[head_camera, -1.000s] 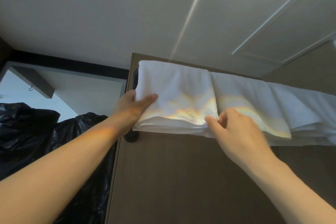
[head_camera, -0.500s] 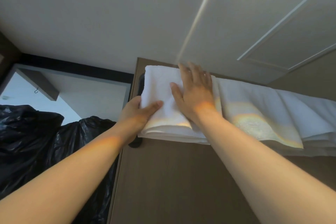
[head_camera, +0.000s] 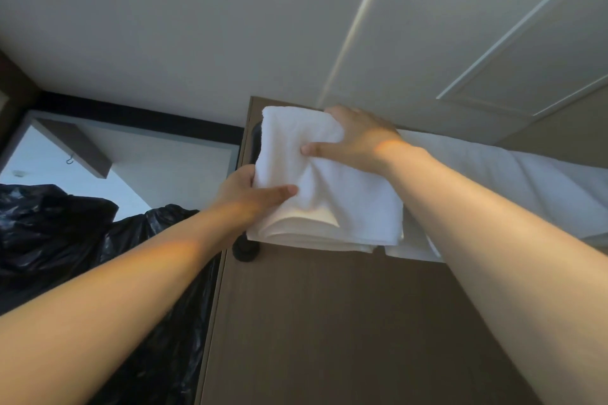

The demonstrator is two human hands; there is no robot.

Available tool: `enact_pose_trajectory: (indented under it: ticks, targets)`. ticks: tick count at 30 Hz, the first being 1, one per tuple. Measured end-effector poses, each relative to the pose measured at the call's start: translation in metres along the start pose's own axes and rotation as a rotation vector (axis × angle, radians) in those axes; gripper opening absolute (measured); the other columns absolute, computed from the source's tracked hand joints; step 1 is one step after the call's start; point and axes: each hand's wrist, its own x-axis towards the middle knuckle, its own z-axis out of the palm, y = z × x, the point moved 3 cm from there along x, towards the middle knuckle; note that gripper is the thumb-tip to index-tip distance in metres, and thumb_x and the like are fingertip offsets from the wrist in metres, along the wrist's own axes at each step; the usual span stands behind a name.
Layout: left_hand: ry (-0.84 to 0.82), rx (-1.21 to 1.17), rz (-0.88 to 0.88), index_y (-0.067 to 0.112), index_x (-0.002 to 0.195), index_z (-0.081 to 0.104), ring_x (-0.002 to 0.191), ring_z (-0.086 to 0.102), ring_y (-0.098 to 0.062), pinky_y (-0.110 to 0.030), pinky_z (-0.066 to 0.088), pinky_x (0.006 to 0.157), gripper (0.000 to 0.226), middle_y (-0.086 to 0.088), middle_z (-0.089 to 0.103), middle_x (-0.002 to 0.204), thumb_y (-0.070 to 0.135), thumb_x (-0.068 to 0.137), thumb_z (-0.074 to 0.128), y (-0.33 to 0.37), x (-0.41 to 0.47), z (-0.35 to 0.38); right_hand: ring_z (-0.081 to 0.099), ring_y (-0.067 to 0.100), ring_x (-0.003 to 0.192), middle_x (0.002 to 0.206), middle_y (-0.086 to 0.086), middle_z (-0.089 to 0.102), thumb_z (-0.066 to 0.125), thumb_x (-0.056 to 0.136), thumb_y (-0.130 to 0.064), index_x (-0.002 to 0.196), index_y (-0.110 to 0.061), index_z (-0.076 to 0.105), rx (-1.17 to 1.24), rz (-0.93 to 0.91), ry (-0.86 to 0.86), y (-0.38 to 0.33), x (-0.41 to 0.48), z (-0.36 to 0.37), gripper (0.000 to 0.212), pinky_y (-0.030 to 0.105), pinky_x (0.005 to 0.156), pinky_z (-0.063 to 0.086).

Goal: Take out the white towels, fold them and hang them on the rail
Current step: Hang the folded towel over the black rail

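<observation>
A folded white towel (head_camera: 329, 207) hangs over the black rail (head_camera: 245, 248) on the brown panel; only the rail's left end and bracket show. My left hand (head_camera: 250, 194) grips the towel's left edge, thumb across the front. My right hand (head_camera: 358, 141) grips the towel's top, fingers over its upper edge and thumb pressing into the front, bunching the cloth. To the right, more white towel (head_camera: 526, 187) lies draped along the same rail, partly hidden behind my right forearm.
The brown wooden panel (head_camera: 329, 322) fills the lower middle. Black plastic bags (head_camera: 82, 240) bulge at the left. Behind them stands a pale wall with a grey shelf (head_camera: 75, 145). The white ceiling is overhead.
My right hand went from pinching the towel's lower edge, to lying flat on its front, to gripping its top. The towel is now bunched and pulled a little left.
</observation>
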Motion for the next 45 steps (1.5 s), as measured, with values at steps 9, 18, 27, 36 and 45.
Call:
enact_pose_trajectory:
  ticks: [9,18,27,36,45]
  targets:
    - [-0.025,-0.05,0.029,0.018,0.124,0.057,0.101,0.067,-0.027,-0.048,0.053,0.094,0.052,-0.004,0.07,0.112,0.032,0.079,0.078,-0.002,0.001,0.01,0.048,0.025,0.123,0.132,-0.002,0.054,0.049,0.069,-0.088,0.123,-0.026,0.048,-0.072,-0.045,0.153,0.013,-0.002,0.008,0.082,0.039,0.091,0.035]
    - [-0.075,-0.071,0.009,0.017,0.121,0.058,0.101,0.068,-0.026,-0.047,0.053,0.094,0.05,-0.004,0.071,0.111,0.033,0.078,0.079,-0.001,-0.001,0.009,0.052,0.03,0.116,0.121,0.002,0.058,0.036,0.073,-0.089,0.106,-0.023,0.05,-0.064,0.048,0.158,0.01,-0.007,0.007,0.075,0.042,0.092,0.038]
    - [-0.085,-0.028,-0.025,0.015,0.108,0.066,0.1,0.068,-0.026,-0.049,0.053,0.093,0.044,-0.004,0.073,0.105,0.045,0.078,0.076,-0.015,-0.011,0.002,0.022,0.024,0.144,0.152,0.008,0.033,0.027,0.096,-0.065,0.146,-0.019,0.034,-0.067,0.073,0.296,0.0,-0.03,0.03,0.068,0.046,0.119,0.01]
    - [-0.062,-0.021,-0.03,0.014,0.106,0.065,0.095,0.069,-0.019,-0.04,0.057,0.089,0.042,-0.005,0.072,0.104,0.045,0.079,0.073,-0.028,-0.024,-0.002,0.012,0.02,0.15,0.163,0.002,0.018,0.028,0.099,-0.048,0.154,-0.026,0.027,0.017,-0.123,0.173,-0.013,-0.129,0.08,0.059,0.045,0.121,0.012]
    - [-0.09,0.585,0.205,0.025,0.113,0.06,0.092,0.058,-0.003,-0.015,0.043,0.071,0.034,0.012,0.062,0.103,0.043,0.085,0.065,-0.075,-0.101,-0.018,0.064,0.024,0.098,0.108,0.0,0.066,0.052,0.094,-0.032,0.118,-0.017,0.064,0.007,0.063,0.078,-0.036,-0.226,0.102,0.031,0.035,0.079,0.05]
